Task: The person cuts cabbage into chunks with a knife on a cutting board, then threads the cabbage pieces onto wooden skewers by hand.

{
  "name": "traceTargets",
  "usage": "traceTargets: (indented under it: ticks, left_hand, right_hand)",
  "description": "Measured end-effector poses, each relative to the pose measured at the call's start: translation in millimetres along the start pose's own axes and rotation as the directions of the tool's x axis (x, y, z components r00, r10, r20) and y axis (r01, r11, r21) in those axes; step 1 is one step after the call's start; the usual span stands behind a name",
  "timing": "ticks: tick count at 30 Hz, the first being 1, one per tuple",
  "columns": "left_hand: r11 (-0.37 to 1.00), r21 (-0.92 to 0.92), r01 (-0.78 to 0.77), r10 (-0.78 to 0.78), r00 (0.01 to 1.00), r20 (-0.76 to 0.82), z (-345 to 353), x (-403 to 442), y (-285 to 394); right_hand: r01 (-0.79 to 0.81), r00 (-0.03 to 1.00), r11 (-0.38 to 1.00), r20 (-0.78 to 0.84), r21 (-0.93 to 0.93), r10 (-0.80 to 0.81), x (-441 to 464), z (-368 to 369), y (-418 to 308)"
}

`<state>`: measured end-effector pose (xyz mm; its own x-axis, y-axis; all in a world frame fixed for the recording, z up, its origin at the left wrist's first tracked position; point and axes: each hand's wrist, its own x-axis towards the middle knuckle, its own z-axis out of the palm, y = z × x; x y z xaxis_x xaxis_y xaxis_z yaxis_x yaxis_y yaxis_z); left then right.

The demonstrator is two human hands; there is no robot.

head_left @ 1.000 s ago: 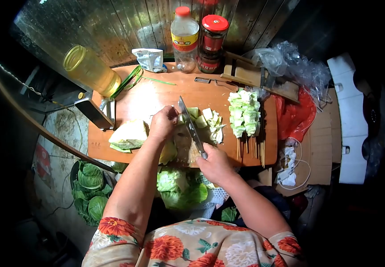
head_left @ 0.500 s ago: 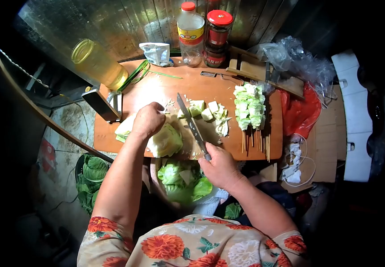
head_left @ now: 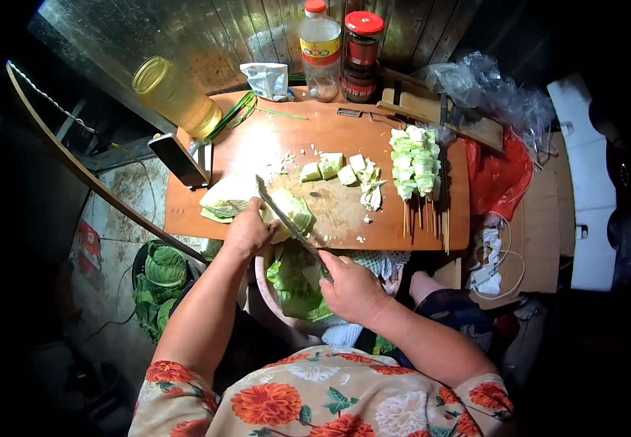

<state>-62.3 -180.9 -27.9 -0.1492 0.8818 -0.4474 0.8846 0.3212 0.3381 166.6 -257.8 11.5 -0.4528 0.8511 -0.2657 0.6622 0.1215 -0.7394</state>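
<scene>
My right hand [head_left: 354, 290] is wrapped round the handle of a knife [head_left: 290, 224]. Its long narrow blade points up and left, lying over pale green cabbage [head_left: 229, 195]. My left hand [head_left: 250, 231] grips the near side of this cabbage, close to the blade, its fingertips partly hidden. To the right of the blade is another cabbage portion [head_left: 298, 210]. Cut cabbage chunks [head_left: 323, 167] and a small pile of shreds [head_left: 371, 193] lie farther back on the wooden board [head_left: 272, 138]. Skewers threaded with cabbage leaves [head_left: 415, 164] rest at the board's right.
A propped phone [head_left: 178, 160] and a jar of yellow liquid [head_left: 177, 98] stand at the left. Along the back are a plastic bottle [head_left: 320, 54] and red-lidded jars [head_left: 363, 54]. Below the board sits a basin [head_left: 268, 280] of cabbage leaves; whole cabbages [head_left: 164, 266] are at lower left.
My left hand has come down from above the cabbage to its near side. The knife has moved left from beside the chunks onto the cabbage. The camera view has shifted slightly.
</scene>
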Motion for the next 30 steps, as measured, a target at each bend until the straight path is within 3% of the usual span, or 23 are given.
traceTargets:
  ticks: [2,4,7,19,30]
  left_hand:
    - [0.997,-0.075,0.035,-0.037,0.999,-0.029,4,2,0]
    - [0.957,-0.287,0.05,-0.064,0.997,-0.041,15,11,-9]
    - [0.936,-0.35,0.032,-0.061,0.996,-0.072,22,16,-11]
    - [0.979,-0.195,0.054,-0.067,0.996,-0.063,10,12,11]
    - [0.983,-0.175,0.055,-0.058,0.998,-0.016,6,19,13]
  right_hand:
    - [-0.026,0.999,1.0,0.019,-0.016,0.026,-2,-2,-2]
    - [-0.026,0.999,0.999,0.021,-0.03,0.026,-3,-3,-2]
    - [-0.025,0.999,0.998,0.024,-0.053,0.026,-3,-1,0]
    - [-0.094,0.991,0.994,0.094,-0.065,0.099,6,-5,-10]
    - [-0.119,0.98,0.992,0.155,-0.045,0.125,33,-4,-12]
